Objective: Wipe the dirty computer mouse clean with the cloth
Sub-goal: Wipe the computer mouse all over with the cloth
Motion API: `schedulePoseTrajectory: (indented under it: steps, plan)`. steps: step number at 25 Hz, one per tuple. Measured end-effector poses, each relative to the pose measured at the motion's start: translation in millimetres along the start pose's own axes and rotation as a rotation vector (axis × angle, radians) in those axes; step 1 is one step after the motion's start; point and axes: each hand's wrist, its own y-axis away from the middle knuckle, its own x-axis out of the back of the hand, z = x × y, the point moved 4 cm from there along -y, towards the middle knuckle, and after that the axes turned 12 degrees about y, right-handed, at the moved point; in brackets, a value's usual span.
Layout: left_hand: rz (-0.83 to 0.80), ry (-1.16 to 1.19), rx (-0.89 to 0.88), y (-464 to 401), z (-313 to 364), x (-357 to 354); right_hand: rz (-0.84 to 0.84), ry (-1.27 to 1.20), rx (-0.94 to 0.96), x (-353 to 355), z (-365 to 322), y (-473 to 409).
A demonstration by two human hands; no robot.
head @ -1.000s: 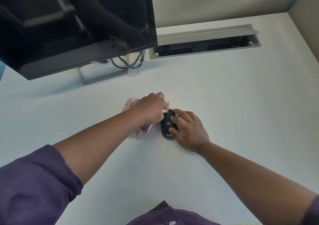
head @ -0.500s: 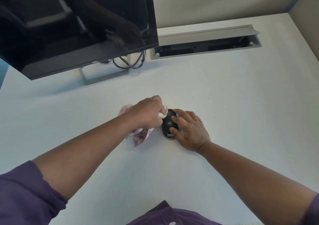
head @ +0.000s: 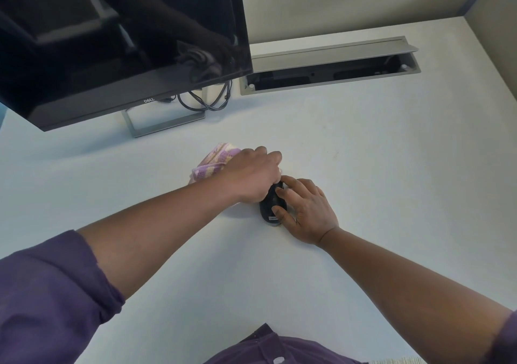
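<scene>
While the view looks down from the head, the lines below go from the nearest thing to the farthest, and each place is given from the mouse.

Shirt: the purple shirt point(head: 279, 349) is at the bottom edge, nearest to the viewer, well apart from the mouse.
Sleeve: a purple sleeve point(head: 53, 293) is pushed up on the left forearm, which crosses the desk diagonally toward the mouse.
Desk: the white desk point(head: 363, 182) carries everything; the mouse lies on it near the middle.
Right hand: the right hand point(head: 305, 212) lies against the right side of the mouse, wrist low on the desk. Its fingers are slightly apart and bent over the mouse, the thumb at the near end, so it holds the mouse in place.
Mouse: the black mouse point(head: 270, 205) sits between the two hands, its near end with a small label visible, its far end covered.
Left hand: the left hand point(head: 251, 173) is over the far left part of the mouse, knuckles up. Its fingers are curled together and grip the cloth.
Cloth: the pink and white cloth point(head: 215, 159) sticks out behind the left hand, to the far left of the mouse.
Monitor: the dark monitor point(head: 112, 42) stands far left of the mouse, with black cables point(head: 207, 101) under it.
Cable tray: the grey cable tray point(head: 330, 64) is set in the desk far behind the mouse, its lid open.
</scene>
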Motion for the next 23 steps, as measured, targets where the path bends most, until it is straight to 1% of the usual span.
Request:
schedulePoseTrajectory:
  steps: [4,8,11,14,17,20,23]
  plan:
    - [0.025,-0.043,-0.048,8,5,-8,-0.003,-0.010,-0.001,0,0,0]
    - [0.041,0.063,-0.044,20,-3,-16,-0.001,-0.012,-0.004,-1,0,0]
    - [0.041,0.191,-0.007,26,-8,-21,-0.003,-0.010,-0.008,-1,1,0]
    - [0.014,0.266,0.017,27,-13,-22,-0.007,-0.011,-0.004,-1,1,1]
    - [0.089,0.293,0.087,28,-23,-15,-0.006,-0.008,-0.002,-1,1,0]
    - [0.182,0.455,0.177,28,-34,-7,-0.003,-0.011,-0.005,-1,1,1]
    - [0.148,0.527,0.224,23,-33,-9,0.003,-0.014,-0.005,-1,1,1]
